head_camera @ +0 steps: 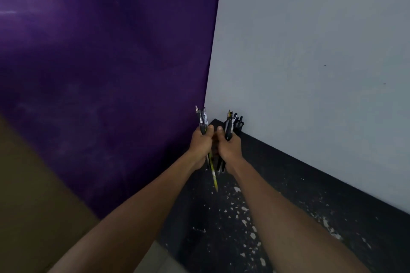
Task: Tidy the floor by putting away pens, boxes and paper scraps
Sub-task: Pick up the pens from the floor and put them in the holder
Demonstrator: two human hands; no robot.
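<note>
Nearest, paper scraps (237, 189) lie scattered on the dark floor (288, 184), short of the wall corner (213, 62). Closer to that corner and above the floor, the left grip (200, 146) is curled round one bundle of pens (201, 118). The right grip (229, 148) is curled round a second bundle (233, 123). The fists are close together, with a yellow-green pencil (214, 176) hanging down between them.

Judged step: pens are gathered and being merged. The next move calls for a single firm fistful and a holder, but none is visible. The scraps remain outstanding.
</note>
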